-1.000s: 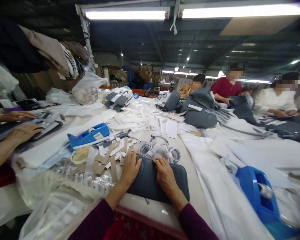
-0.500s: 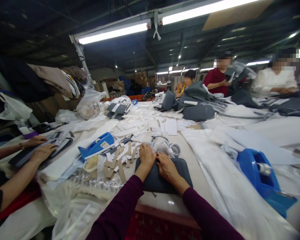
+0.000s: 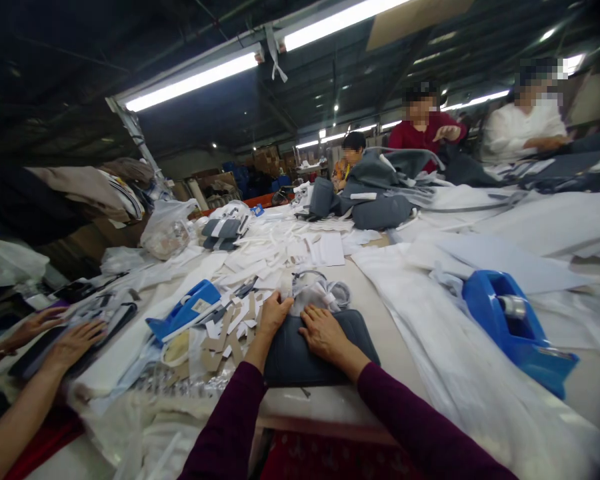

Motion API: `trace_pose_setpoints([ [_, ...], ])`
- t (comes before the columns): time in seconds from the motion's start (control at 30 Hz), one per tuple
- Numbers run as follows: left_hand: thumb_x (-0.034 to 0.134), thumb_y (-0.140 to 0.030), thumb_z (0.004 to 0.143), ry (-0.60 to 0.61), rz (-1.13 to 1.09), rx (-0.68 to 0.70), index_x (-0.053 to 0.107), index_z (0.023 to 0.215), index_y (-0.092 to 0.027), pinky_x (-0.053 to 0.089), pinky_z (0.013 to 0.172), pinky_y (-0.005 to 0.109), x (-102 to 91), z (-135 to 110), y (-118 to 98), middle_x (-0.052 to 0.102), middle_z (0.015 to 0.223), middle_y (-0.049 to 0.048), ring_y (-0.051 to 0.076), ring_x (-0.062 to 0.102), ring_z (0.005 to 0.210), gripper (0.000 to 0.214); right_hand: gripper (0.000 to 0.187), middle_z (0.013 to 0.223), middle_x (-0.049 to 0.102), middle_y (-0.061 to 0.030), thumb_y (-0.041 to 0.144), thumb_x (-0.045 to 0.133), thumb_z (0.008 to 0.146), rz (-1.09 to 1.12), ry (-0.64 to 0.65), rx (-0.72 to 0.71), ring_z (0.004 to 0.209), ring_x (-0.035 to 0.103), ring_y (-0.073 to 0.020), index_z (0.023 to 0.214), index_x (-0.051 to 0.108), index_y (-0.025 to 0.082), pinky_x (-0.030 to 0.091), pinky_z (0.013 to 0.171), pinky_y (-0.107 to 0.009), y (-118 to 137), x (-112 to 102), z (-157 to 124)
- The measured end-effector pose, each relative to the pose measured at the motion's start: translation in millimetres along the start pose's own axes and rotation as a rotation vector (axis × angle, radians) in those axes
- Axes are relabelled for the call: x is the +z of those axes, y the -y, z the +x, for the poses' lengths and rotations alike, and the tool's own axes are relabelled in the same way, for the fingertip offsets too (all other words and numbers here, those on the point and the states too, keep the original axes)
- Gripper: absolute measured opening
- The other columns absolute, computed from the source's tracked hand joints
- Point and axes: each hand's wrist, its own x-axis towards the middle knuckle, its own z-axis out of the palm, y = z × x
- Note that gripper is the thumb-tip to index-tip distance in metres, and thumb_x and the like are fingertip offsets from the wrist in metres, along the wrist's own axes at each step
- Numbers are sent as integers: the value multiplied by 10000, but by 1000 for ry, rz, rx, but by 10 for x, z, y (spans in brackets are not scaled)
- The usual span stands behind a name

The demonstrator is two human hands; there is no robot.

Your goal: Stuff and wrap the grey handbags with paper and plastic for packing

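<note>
A dark grey flat padded panel [image 3: 307,357] lies before me at the table's near edge. Clear plastic and pale straps [image 3: 315,293] are bunched at its far side, with a thin dark loop. At the panel's far left corner is my left hand [image 3: 270,323], closed on the edge, thumb on the upper side and some fingers hidden. My right hand [image 3: 327,333] rests palm down on the panel's upper middle, fingers stretched out and slightly apart, their tips close to the plastic.
Brown and white card scraps [image 3: 235,327] and a blue tape dispenser [image 3: 185,310] lie left. Another blue tape dispenser [image 3: 513,327] stands right, beside white sheeting [image 3: 430,320]. A co-worker's hands [image 3: 73,343] work at far left. Dark grey padded pieces [image 3: 383,210] are piled farther back, near several people.
My left hand has slid left, away from my right hand, to the panel's corner. My right hand has shifted slightly left and flattened out. The view has turned a little.
</note>
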Motion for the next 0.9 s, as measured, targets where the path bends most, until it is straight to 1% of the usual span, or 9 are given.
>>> trace_pose_setpoints([
  [0.2, 537, -368, 645, 173, -277, -79, 566, 812, -159, 432, 630, 258, -16, 87, 78, 581, 716, 2, 151, 529, 668, 268, 423, 1352, 524, -162, 358, 421, 947, 0, 3, 6, 1274, 442, -277, 1258, 535, 94, 334, 1048, -391, -2, -7, 7],
  [0.3, 536, -338, 624, 211, -366, -127, 528, 809, -165, 465, 622, 259, -19, 123, 78, 586, 737, 8, 142, 547, 653, 254, 433, 1365, 510, -173, 357, 433, 943, -3, 12, 11, 1286, 431, -277, 1265, 530, 85, 329, 1053, -396, -11, 7, 10],
  [0.47, 535, -210, 652, 145, -337, -179, 484, 776, -177, 492, 667, 296, 3, 197, 101, 554, 716, 9, 160, 572, 672, 138, 436, 1356, 514, -190, 354, 443, 938, -1, 4, -7, 1291, 429, -281, 1254, 540, 70, 332, 1054, -404, -22, 31, 16],
  [0.57, 541, -135, 701, 7, -251, -176, 519, 928, -167, 480, 789, 380, 63, 160, 21, 598, 875, 82, 246, 592, 890, 230, 446, 1365, 504, -196, 341, 435, 941, 3, 5, -16, 1295, 426, -286, 1278, 522, 62, 338, 1053, -416, -29, 53, 18],
  [0.63, 507, -69, 731, -123, -91, -59, 514, 1084, -168, 419, 924, 421, 137, 121, -82, 575, 1096, 137, 283, 512, 1113, 366, 453, 1367, 500, -199, 344, 425, 946, 6, 3, -19, 1294, 425, -295, 1282, 516, 54, 341, 1051, -427, -35, 68, 18],
  [0.7, 439, -19, 756, -169, 145, 150, 517, 1149, -159, 358, 1012, 413, 234, 113, -176, 534, 1210, 147, 269, 444, 1208, 425, 456, 1361, 505, -200, 355, 420, 948, 12, -9, -24, 1288, 427, -300, 1277, 517, 55, 343, 1050, -435, -40, 80, 18],
  [0.73, 409, -8, 767, -133, 252, 265, 534, 1141, -153, 353, 1025, 392, 288, 126, -205, 543, 1207, 138, 250, 454, 1199, 421, 452, 1355, 510, -198, 358, 424, 947, 18, -19, -26, 1284, 428, -298, 1274, 518, 61, 344, 1048, -438, -41, 83, 18],
  [0.8, 388, -7, 781, 34, 389, 437, 572, 1094, -156, 377, 1009, 359, 395, 176, -208, 594, 1133, 106, 219, 512, 1118, 393, 419, 1317, 540, -188, 350, 458, 931, 46, -41, -29, 1258, 446, -288, 1243, 537, 82, 355, 1039, -435, -43, 79, 19],
  [0.9, 408, -28, 804, 182, 524, 543, 588, 1104, -172, 388, 990, 373, 516, 244, -98, 628, 1105, 84, 216, 543, 1063, 379, 272, 1183, 606, -136, 267, 527, 877, 151, -101, 0, 1150, 504, -249, 1104, 593, 133, 406, 990, -385, -45, 40, 26],
])
